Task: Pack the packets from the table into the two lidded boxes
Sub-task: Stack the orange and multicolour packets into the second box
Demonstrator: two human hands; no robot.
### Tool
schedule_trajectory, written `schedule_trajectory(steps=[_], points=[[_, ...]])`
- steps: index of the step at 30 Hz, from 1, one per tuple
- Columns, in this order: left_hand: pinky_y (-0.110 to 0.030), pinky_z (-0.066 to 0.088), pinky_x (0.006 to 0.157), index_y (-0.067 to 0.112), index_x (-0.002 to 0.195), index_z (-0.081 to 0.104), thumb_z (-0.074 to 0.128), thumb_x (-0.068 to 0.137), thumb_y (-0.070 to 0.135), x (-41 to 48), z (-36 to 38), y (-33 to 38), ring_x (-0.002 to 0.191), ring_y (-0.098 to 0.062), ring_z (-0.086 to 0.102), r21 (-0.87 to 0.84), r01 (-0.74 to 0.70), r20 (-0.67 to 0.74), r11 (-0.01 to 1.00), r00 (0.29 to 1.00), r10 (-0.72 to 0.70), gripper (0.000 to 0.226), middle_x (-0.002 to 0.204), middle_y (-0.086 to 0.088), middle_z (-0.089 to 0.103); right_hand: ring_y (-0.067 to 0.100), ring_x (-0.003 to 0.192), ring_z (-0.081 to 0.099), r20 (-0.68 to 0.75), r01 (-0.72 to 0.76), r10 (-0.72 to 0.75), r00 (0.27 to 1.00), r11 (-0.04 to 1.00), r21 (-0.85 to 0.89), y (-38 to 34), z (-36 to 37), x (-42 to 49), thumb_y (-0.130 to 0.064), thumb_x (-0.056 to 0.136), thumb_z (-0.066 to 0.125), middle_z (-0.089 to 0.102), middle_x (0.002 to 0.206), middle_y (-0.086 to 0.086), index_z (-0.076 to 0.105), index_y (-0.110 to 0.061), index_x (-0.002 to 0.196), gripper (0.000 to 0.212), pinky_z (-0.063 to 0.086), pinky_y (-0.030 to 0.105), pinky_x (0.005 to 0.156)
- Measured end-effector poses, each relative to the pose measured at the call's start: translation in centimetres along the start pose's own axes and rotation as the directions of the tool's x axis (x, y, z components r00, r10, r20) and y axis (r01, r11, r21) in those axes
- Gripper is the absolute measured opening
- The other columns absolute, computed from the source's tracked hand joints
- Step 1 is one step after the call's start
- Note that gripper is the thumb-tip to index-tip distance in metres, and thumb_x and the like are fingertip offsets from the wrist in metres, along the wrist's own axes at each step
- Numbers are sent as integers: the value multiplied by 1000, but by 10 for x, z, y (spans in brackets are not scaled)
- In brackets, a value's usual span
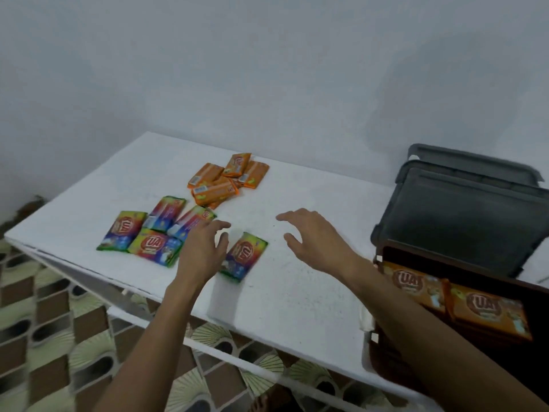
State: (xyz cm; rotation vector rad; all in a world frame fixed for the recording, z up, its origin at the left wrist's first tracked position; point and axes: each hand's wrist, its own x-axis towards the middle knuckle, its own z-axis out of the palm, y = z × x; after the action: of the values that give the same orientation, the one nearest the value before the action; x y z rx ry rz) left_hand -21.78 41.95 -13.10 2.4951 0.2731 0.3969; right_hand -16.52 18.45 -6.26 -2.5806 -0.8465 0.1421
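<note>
white table (297, 298) | your left hand (202, 248) hovers just beside a rainbow packet (246, 257), fingers apart | right hand (318, 242) spread, empty | orange packets (481, 307) in open box (375, 356)

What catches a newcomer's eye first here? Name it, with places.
Bright packets on the white table: a rainbow cluster at its left, an orange pile farther back. The left hand and right hand hover open above it, a lone rainbow packet beside the left. At the right, an open box with its dark lid raised holds orange packets.
</note>
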Motion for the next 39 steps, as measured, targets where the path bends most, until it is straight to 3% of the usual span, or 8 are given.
schedule_trajectory(steps=[7,11,16,19,23,30,36,39], points=[[-41,49,79,12,119,65,53,94,19,50,-10,-51,102,-29,57,126,59,34,990,997,-63,29,114,-11,62,22,128,45,331,40,-14,943,997,-71,-21,48,67,-25,95,57,44,148,1,41,-30,144,52,46,42,102],[-43,45,93,12,125,61,49,96,22,77,-5,-66,118,-29,49,160,48,78,986,995,-61,32,130,-12,57,26,129,36,461,118,-37,887,982,-148,-22,67,83,-23,96,56,31,157,-2,31,-32,150,60,42,41,103],[-49,31,110,16,135,48,50,96,29,113,6,-82,134,-38,34,295,14,141,955,988,-58,41,152,-13,35,28,121,35,556,232,-77,827,949,-214,-19,80,100,-29,98,53,22,161,-8,23,-38,152,63,39,41,99],[-51,37,106,15,125,47,52,96,36,130,11,-82,134,-36,35,306,0,171,952,984,-55,36,149,-13,38,27,119,35,588,313,-104,802,912,-265,-21,81,107,-32,97,54,29,158,-6,29,-35,151,60,35,42,97],[-49,47,91,18,113,43,53,95,41,142,13,-81,119,-31,47,281,14,211,960,975,-76,31,128,-10,54,27,118,35,574,365,-148,805,886,-284,-25,81,109,-32,93,59,40,146,-1,38,-29,147,58,33,44,95],[-53,37,100,17,133,42,60,91,40,147,15,-77,121,-40,44,371,-11,192,929,979,-66,52,133,-19,47,23,120,36,585,319,-100,805,904,-284,-25,66,109,-40,87,67,44,133,5,46,-20,133,54,32,40,98],[-50,36,103,17,148,26,57,92,43,143,21,-64,124,-40,43,435,-5,188,900,978,-85,69,140,-22,37,17,82,48,596,154,-66,801,983,-97,-21,58,87,-29,92,64,55,97,3,39,-21,101,28,35,26,58],[-50,40,98,18,151,22,53,94,44,132,22,-57,119,-41,46,426,13,177,904,979,-98,69,143,-23,33,18,86,57,541,-5,-30,840,998,63,-17,49,75,-28,94,60,60,107,3,42,-23,110,24,42,22,60]])
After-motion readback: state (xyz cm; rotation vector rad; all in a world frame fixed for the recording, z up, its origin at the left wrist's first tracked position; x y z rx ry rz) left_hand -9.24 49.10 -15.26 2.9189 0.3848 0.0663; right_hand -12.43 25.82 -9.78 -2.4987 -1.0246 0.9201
